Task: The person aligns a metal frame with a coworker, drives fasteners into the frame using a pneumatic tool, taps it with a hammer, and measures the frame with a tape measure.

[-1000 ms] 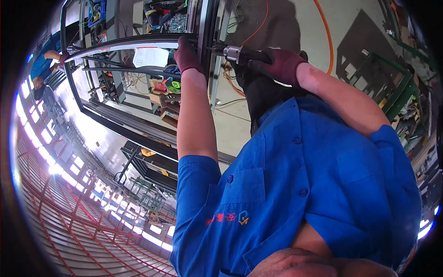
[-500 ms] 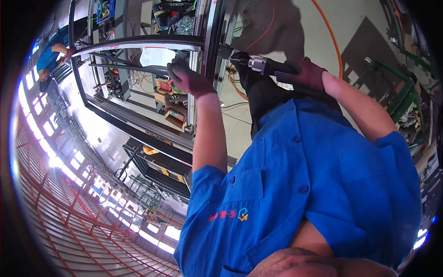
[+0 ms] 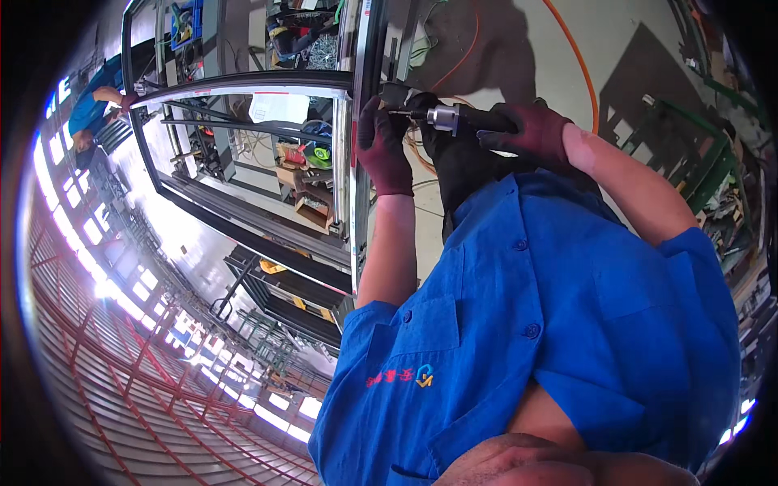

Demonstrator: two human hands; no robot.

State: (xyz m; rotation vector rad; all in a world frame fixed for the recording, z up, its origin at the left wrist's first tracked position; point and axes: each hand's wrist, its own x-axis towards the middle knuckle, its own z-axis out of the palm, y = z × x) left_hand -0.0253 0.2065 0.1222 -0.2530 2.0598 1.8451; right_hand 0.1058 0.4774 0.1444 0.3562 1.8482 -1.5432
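- Head view: I see the right hand [image 3: 531, 134], in a dark red glove, wrapped around a power tool [image 3: 446, 118] with a silver chuck.
- From where I sit, the tool points left, and its thin bit [image 3: 399, 112] ends just beside the left hand [image 3: 383, 158].
- The left hand wears a matching glove and lies up against the long side of a black frame [image 3: 369, 65]; I cannot tell whether its fingers pinch anything.
- That frame spreads away to the left, with a crossbar [image 3: 243, 83] joining the long side close to the left fingers.
- Beyond the crossbar I make out a white sheet [image 3: 279, 107] and a bright green round item [image 3: 322, 154].
- At far left, another person [image 3: 87, 115] in blue reaches to the frame's other end.
- To my right, an orange hose [image 3: 577, 61] curves across the grey floor [image 3: 559, 97], near a green metal rack [image 3: 703, 166].
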